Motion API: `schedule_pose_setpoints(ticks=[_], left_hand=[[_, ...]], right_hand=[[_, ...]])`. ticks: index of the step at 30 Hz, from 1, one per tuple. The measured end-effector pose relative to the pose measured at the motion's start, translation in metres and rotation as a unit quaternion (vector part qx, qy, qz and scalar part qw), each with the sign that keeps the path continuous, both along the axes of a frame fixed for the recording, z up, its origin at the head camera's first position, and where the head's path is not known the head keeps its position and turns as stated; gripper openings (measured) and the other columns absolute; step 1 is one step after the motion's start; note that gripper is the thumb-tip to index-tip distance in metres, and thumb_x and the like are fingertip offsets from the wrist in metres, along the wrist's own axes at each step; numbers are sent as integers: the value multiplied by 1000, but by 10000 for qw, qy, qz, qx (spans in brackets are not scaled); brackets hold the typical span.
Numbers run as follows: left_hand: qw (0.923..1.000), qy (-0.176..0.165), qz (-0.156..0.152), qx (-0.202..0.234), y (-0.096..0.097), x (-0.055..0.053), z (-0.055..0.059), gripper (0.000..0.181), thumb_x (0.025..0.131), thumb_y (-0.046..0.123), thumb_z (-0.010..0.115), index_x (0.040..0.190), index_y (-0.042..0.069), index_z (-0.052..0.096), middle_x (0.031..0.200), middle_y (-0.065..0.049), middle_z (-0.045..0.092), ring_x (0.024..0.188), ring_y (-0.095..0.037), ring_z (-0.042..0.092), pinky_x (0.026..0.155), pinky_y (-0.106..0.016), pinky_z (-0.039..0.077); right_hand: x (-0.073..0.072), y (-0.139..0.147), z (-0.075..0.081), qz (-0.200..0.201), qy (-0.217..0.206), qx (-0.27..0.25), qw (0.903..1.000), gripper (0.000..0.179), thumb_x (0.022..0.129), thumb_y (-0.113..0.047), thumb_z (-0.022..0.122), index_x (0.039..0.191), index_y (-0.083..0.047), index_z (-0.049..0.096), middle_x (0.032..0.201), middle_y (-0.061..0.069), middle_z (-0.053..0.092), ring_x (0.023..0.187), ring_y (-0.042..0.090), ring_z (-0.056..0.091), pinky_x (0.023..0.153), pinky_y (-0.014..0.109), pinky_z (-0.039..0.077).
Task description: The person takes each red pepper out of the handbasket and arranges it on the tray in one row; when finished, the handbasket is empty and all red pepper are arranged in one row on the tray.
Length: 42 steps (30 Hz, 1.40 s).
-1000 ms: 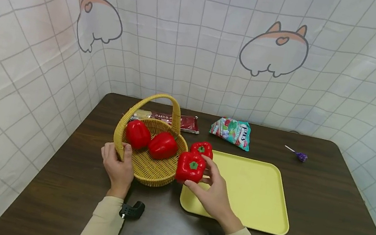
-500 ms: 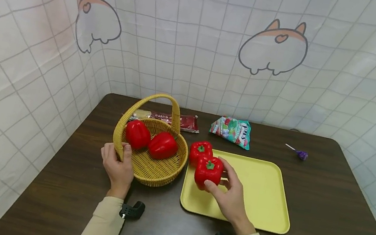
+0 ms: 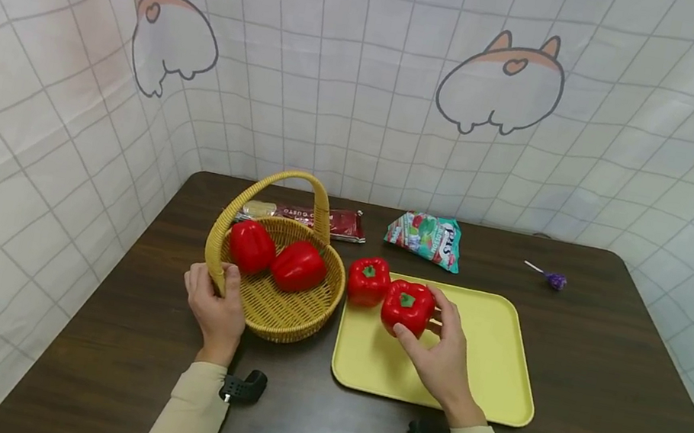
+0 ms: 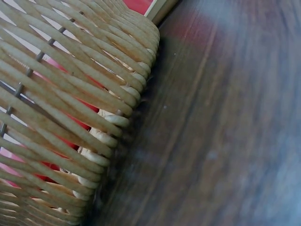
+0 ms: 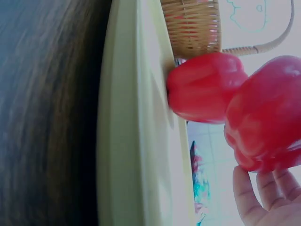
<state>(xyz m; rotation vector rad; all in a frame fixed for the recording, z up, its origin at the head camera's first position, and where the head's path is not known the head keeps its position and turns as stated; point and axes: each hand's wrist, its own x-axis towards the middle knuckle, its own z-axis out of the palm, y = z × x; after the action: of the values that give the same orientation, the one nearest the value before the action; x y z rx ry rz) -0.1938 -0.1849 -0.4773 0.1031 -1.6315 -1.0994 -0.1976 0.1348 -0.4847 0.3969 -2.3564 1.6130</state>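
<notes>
Gripping the left foot of a tall, arched, yellow woven handle (image 3: 247,200), the person's left hand (image 3: 215,308) is holding it with thumb and fingers closed round it. The handle is rising from a round, yellow wicker basket (image 3: 283,320), which is standing on a dark brown, wood-grained table (image 3: 105,360). Inside, a glossy, plump red bell pepper (image 3: 252,247) is resting at the left, and a second red pepper (image 3: 298,267) is lying just right of it. Behind the basket, a long, flat, dark red packet (image 3: 347,225) is lying.

Farther right, a third red pepper (image 3: 368,282), green stem up, is sitting at the far left corner of a shallow, rectangular, pale yellow tray (image 3: 499,352). A crinkled, teal, printed bag (image 3: 432,241) is lying behind the tray. Above the tray's left half, the right hand (image 3: 444,357) is holding a fourth red pepper (image 3: 405,308) between thumb and fingers, spread to its width; whether it is touching the third pepper, one cannot tell. Beyond the tray's far right corner, a round purple lollipop (image 3: 556,281) is lying.
</notes>
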Motion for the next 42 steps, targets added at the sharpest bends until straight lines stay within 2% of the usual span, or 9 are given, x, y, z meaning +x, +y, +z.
schedule_pose_setpoints(ticks=[4,6,8,14,18,23,28,38,42], left_hand=[[9999,-132,66,-42,-10,-10,-19,18,92,11,64,87,-5,59,82,-21,47,85,-26,39,79,-28,22],[9998,-195,80,-43,-13,-11,-23,23,93,18,64,87,-3,59,83,-20,48,85,-25,40,79,-29,23],[9998,-174,87,-43,-12,-11,-22,25,94,20,63,87,-4,59,82,-19,48,85,-24,40,79,-29,23],[10000,28,32,-57,-7,-6,-11,14,90,5,64,86,-7,58,80,-24,46,82,-31,38,79,-26,21],[9999,-75,86,-103,-11,-8,-18,16,91,11,64,85,-4,59,81,-21,48,82,-32,40,78,-28,23],[9997,-129,123,-162,-17,-11,-28,28,93,26,65,85,0,61,81,-16,51,82,-31,43,78,-32,26],[9998,-85,102,-153,-19,-12,-27,29,93,27,64,85,-1,60,80,-17,50,81,-29,42,77,-32,26],[9997,-226,63,-96,-18,-11,-26,25,93,24,64,87,0,60,82,-15,50,83,-26,42,77,-31,25],[9997,-227,62,-84,-17,-11,-26,19,92,17,65,88,-1,60,82,-16,50,83,-26,41,77,-30,24]], right_hand=[[-2,4,-3,-149,-90,4,9998,78,80,-18,79,146,-13,37,133,4,50,114,20,50,89,47,50],[-4,6,-5,-199,-126,50,9997,79,79,-17,79,146,-12,36,134,6,49,116,23,50,91,50,49],[-5,8,-7,-193,-199,88,9996,80,78,-15,79,146,-11,35,136,9,47,118,27,49,94,53,47],[-10,12,-10,-341,-498,205,9980,81,78,-16,80,145,-8,34,139,13,46,123,34,47,101,54,42],[-12,13,-12,-539,-736,228,9956,80,80,-16,80,144,-6,33,139,15,47,124,34,47,100,52,43],[-14,16,-15,-617,-1166,-212,9910,79,83,-16,79,145,-5,31,140,17,45,123,35,48,100,48,45],[-23,17,-15,-442,-1456,-368,9877,79,85,-22,77,147,-10,30,143,15,43,125,33,48,97,45,46],[-36,20,-11,-221,-1729,-50,9847,80,86,-31,75,149,-12,30,141,17,42,124,37,49,95,46,48],[-40,23,-11,-88,-1781,-13,9840,80,87,-32,74,151,-15,29,145,16,41,126,38,48,92,47,50]])
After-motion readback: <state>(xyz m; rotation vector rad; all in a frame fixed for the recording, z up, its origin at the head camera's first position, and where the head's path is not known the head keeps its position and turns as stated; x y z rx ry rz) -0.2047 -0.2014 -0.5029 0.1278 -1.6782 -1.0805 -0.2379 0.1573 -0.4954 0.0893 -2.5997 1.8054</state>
